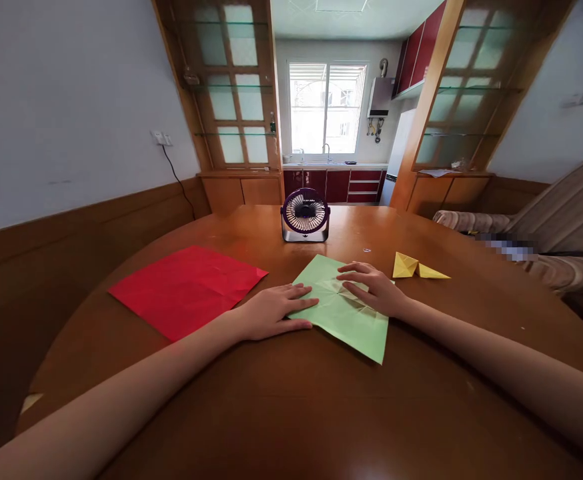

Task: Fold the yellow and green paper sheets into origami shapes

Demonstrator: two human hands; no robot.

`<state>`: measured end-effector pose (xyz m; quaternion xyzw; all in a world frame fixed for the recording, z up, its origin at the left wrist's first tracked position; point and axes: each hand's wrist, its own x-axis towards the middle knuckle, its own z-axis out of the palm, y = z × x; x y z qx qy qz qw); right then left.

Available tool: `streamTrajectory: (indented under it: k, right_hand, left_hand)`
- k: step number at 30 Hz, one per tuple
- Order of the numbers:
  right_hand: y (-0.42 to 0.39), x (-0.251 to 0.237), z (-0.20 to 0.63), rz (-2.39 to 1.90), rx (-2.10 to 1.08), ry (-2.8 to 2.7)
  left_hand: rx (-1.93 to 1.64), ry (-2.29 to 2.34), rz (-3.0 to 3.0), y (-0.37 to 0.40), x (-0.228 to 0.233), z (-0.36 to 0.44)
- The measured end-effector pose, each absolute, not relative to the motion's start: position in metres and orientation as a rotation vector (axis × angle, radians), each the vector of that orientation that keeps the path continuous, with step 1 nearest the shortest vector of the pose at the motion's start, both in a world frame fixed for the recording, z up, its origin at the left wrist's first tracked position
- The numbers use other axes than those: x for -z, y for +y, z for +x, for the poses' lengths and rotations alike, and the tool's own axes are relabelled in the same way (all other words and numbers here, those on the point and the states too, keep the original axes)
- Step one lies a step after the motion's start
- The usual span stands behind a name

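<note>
A light green sheet of paper [341, 328] with crease lines lies on the table in front of me, one corner pointing toward me. My left hand [276, 309] rests on its left edge, fingers stretched out and partly on the wood. Over the right part of the sheet is my right hand [374, 290], its fingers spread and slightly bent above the creases. Neither hand grips anything. To the left lies a creased red sheet of paper [189, 287], close to my left forearm. A folded yellow paper piece [414, 266] sits beyond my right hand.
A small purple desk fan [305, 213] stands behind the green paper on the round wooden table [291, 413]. A tiny pale scrap [366, 250] lies right of the fan. A striped armchair [566, 220] is at the right, beside the table edge.
</note>
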<state>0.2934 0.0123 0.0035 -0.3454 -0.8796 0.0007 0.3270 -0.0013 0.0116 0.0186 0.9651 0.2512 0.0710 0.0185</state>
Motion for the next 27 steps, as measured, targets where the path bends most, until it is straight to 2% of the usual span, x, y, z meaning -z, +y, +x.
streamTrajectory:
  k: [10,15,21,27]
  right_hand:
    - [-0.009,-0.012,0.304,-0.701,-0.485,-2.277]
    - [-0.014,-0.016,0.312,-0.644,-0.628,-2.327]
    - [-0.012,-0.014,0.310,-0.653,-0.595,-2.400]
    - [-0.009,-0.011,0.313,-0.596,-0.493,-2.393]
  left_hand:
    - [-0.412,0.872,3.449,0.010,-0.010,0.005]
    - [-0.607,0.725,3.442,0.011,-0.010,0.004]
    - [-0.719,0.471,3.190,0.011,-0.013,0.003]
    - [-0.829,0.659,3.031,0.009,-0.013,0.005]
